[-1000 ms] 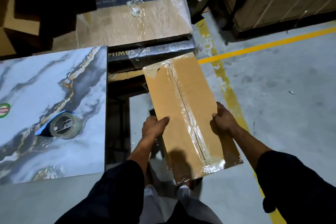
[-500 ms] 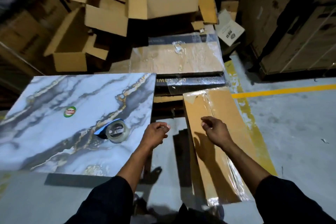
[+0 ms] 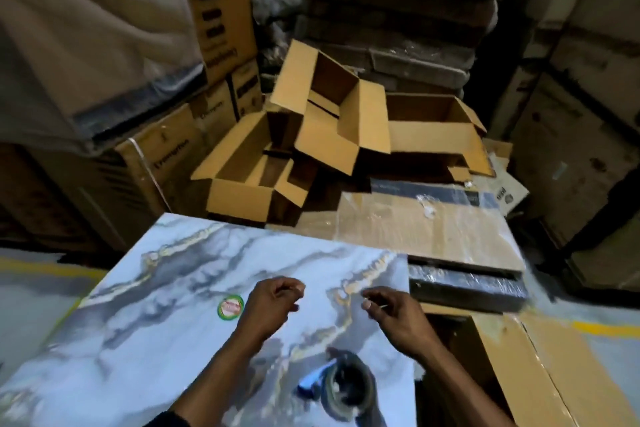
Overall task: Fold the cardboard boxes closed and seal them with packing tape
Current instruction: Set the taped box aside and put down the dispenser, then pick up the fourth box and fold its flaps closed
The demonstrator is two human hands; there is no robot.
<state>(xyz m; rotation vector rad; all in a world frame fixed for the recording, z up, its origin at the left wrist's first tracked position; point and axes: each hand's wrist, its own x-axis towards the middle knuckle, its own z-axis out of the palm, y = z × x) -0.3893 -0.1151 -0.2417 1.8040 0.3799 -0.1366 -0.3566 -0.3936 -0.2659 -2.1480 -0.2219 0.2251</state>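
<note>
Several open brown cardboard boxes [image 3: 311, 135] lie piled at the back, flaps up. A sealed, taped long box [image 3: 540, 378] lies at the lower right on the floor. A roll of packing tape [image 3: 346, 388] with a blue end rests on the marbled slab [image 3: 166, 322]. My left hand [image 3: 272, 305] hovers over the slab with curled fingers, holding nothing. My right hand [image 3: 394, 314] hovers beside it, fingers loosely apart and empty, above the tape roll.
A plastic-wrapped flat carton [image 3: 422, 229] sits behind the slab on a dark wrapped package [image 3: 467, 284]. Stacked printed cartons [image 3: 221, 10] and wrapped pallets stand left, back and right. A round green sticker [image 3: 230, 307] is on the slab. Yellow floor line [image 3: 606, 328] at right.
Both hands let go of the taped long box and it now lies at the right. My view rose toward the open boxes; both hands moved left over the slab.
</note>
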